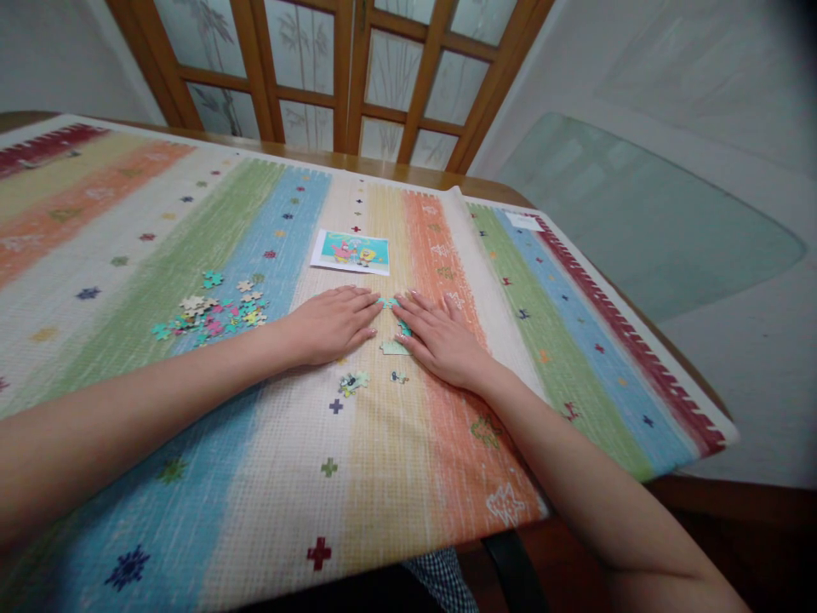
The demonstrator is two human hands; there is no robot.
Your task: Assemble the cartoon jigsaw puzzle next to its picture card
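Observation:
Both of my hands lie flat on the striped tablecloth, palms down. My left hand (337, 323) has its fingers stretched out toward the right, the tips at the edge of some joined jigsaw pieces (386, 303). Over the right part of those pieces rests my right hand (440, 334), fingers extended and slightly apart, hiding much of them. A pale green strip of puzzle (396, 348) shows below its fingers. Closer to me are a small cluster of loose pieces (353, 384) and a dark-and-white piece (399, 377).
A heap of loose puzzle pieces (214, 317) lies left of my left hand. Beyond my hands is a cartoon reference picture (355, 251). A white paper slip (524, 222) sits near the far right edge of the tablecloth (287, 494). Wood-framed glass doors (348, 77) stand behind.

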